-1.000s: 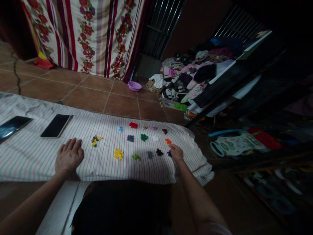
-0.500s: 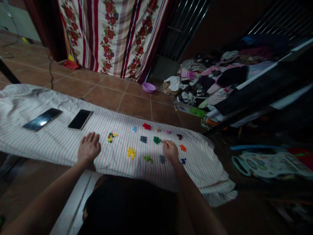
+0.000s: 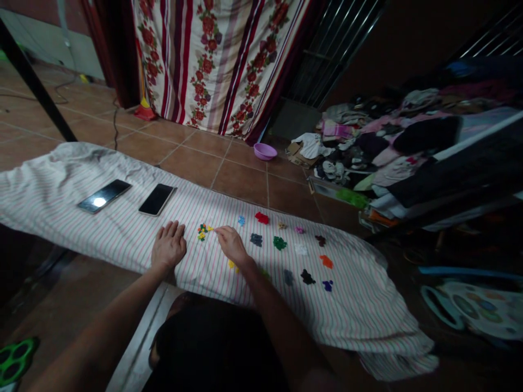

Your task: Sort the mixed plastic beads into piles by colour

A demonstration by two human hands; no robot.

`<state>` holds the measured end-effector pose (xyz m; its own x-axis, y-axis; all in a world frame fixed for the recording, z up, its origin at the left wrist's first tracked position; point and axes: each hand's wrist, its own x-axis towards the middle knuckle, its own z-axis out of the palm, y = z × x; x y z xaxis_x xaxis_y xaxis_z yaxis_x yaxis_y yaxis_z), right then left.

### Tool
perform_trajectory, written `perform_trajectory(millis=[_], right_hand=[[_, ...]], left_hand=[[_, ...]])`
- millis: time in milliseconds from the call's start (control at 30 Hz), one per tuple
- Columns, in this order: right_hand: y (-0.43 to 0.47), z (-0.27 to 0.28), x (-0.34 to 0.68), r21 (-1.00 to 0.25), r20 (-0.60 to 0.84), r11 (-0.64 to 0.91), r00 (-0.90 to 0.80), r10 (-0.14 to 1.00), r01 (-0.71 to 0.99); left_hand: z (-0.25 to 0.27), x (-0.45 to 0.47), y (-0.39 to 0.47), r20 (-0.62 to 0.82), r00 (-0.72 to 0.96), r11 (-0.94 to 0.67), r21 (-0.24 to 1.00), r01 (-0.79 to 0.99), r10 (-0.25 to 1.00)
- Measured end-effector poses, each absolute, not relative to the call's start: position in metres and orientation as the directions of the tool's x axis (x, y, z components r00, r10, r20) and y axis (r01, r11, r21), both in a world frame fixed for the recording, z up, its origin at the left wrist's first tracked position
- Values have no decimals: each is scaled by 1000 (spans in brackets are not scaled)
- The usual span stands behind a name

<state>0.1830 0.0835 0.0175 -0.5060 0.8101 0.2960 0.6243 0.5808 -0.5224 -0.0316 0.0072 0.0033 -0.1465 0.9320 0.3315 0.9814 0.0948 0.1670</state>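
On the striped cloth point(image 3: 212, 207) my left hand point(image 3: 168, 245) lies flat, fingers stretched out and nothing in them. My right hand point(image 3: 232, 245) is closed in a pinch at the right edge of a small mixed cluster of yellow, green and orange pieces point(image 3: 201, 232). Whatever its fingertips hold is too small to make out. Right of this hand are single-colour piles: dark grey point(image 3: 256, 239), green point(image 3: 280, 243), red point(image 3: 262, 218), light blue point(image 3: 241, 220) and white pieces point(image 3: 301, 249). My right hand and wrist partly hide the yellow pieces point(image 3: 232, 265).
Two phones point(image 3: 157, 199) lie left of the pieces. Orange point(image 3: 326, 261), black point(image 3: 308, 276) and purple pieces point(image 3: 327, 285) sit at the right. Beyond the cloth's far edge, a purple basin point(image 3: 265, 152) stands on the tiled floor near heaped clothes point(image 3: 368, 136).
My right hand has moved left from the green pile to the mixed cluster, uncovering the white and black piles. My left hand stays flat. The whole view has shifted.
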Motion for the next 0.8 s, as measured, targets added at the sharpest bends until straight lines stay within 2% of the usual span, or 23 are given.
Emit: perform_trajectory(millis=[300,800], right_hand=[[100,29,137,-411,132,570,-572,810,712],[109,32,126,-276,41,442,-449,893,853]], left_hand=[[2,-32,8,343,-146,84,189,978,928],[0,-33,8,383,-135,63,196,979,914]])
